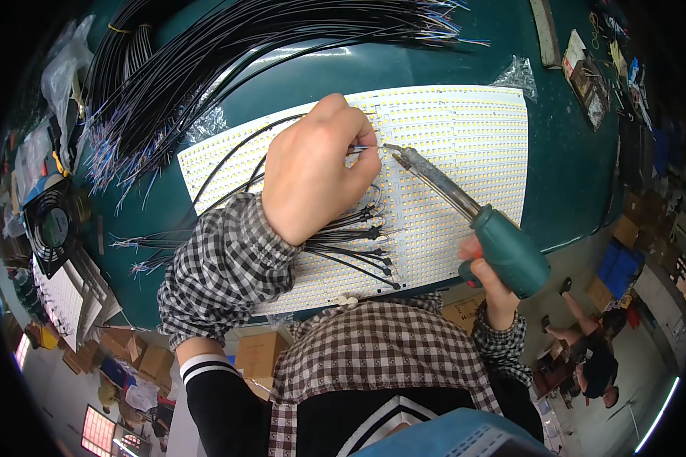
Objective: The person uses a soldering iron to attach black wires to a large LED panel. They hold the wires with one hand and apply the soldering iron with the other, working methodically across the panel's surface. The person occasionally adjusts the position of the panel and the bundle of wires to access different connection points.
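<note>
My left hand [316,171] is closed in a pinch over the white LED board [472,145], gripping the thin end of a black cable [232,156]. My right hand [492,282] is wrapped round the green handle of a soldering iron [511,251]. The iron slants up and left, its tip close to the pinched wire end beside my left fingertips; whether tip and wire touch I cannot tell. Rows of small yellow LEDs cover the board. Below my left hand, several short black cables [358,251] lie across it, their ends along its middle strip.
A large bundle of black cables [229,46] with bare coloured ends lies at the back left of the green table [572,183]. Clear plastic film [517,76] sits by the board's far right corner. A small black fan [52,225] stands left. Another person [596,362] is at lower right.
</note>
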Demonstrator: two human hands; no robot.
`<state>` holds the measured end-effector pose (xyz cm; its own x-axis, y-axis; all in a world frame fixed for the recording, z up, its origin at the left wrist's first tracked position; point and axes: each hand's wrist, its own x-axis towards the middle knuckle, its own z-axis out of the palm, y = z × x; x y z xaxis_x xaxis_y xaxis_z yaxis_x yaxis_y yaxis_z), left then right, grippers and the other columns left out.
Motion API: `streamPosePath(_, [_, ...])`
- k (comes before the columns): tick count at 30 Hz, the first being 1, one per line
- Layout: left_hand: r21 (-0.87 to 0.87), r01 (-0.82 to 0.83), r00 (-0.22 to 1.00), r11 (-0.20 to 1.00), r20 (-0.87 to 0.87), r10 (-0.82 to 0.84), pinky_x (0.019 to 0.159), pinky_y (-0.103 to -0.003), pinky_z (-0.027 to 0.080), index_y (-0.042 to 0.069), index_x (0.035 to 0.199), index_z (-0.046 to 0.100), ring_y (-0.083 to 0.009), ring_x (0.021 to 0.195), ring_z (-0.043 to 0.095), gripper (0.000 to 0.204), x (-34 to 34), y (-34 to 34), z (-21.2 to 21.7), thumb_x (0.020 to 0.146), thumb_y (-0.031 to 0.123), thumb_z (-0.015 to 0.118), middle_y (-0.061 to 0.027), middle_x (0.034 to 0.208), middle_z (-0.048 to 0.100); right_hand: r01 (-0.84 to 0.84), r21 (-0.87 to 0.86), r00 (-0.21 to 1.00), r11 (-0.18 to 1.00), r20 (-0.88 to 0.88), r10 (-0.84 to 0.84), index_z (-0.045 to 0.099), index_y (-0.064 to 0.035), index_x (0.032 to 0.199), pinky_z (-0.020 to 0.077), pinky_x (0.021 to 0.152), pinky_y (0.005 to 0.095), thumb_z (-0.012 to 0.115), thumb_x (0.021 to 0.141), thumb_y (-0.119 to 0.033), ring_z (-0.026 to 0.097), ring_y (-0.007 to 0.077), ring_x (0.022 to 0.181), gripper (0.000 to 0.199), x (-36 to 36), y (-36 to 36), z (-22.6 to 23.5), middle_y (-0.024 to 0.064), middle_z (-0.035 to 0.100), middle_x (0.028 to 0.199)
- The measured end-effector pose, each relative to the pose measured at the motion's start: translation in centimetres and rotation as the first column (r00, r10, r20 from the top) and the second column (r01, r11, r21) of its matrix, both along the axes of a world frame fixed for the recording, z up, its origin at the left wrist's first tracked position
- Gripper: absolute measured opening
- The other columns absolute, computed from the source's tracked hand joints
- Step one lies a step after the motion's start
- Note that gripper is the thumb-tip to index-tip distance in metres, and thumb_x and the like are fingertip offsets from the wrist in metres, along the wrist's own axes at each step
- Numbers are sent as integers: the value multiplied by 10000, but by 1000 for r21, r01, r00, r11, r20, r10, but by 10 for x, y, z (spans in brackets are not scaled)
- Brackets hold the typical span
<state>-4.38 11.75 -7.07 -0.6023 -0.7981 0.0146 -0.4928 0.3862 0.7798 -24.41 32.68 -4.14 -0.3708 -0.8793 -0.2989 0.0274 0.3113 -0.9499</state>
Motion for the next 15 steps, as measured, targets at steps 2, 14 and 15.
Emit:
streamPosePath(2, [-3, 0, 1000, 1000, -6, 0, 564, -389, 482, 57, 767, 608, -291, 638, 601, 110, 0, 0, 0, 735, 56, 713, -96, 801, 568, 0, 10, 1000, 1000, -5, 0, 541, 97, 1305, 583, 784, 314, 799, 748, 5, 696, 171, 854, 621, 0, 0, 0, 139, 711, 973])
streamPosePath(14, [-21, 2, 1000, 1000, -10, -2, 548, -389, 475, 53, 758, 602, -296, 620, 594, 114, -1, 0, 1, 729, 48, 711, -96, 788, 569, -101, -26, 991, 995, -88, 99, 544, 105, 1298, 570, 788, 309, 795, 753, 9, 688, 167, 851, 608, -3, 0, -3, 135, 708, 978])
streamPosePath(15, [-25, 1, 1000, 1000, -6, -2, 549, -389, 476, 53, 758, 602, -296, 622, 595, 114, 0, 0, 0, 729, 49, 712, -96, 788, 569, -114, -15, 987, 993, -114, 111, 544, 107, 1297, 567, 791, 310, 797, 752, 7, 685, 165, 851, 609, -4, 0, -2, 132, 706, 972])
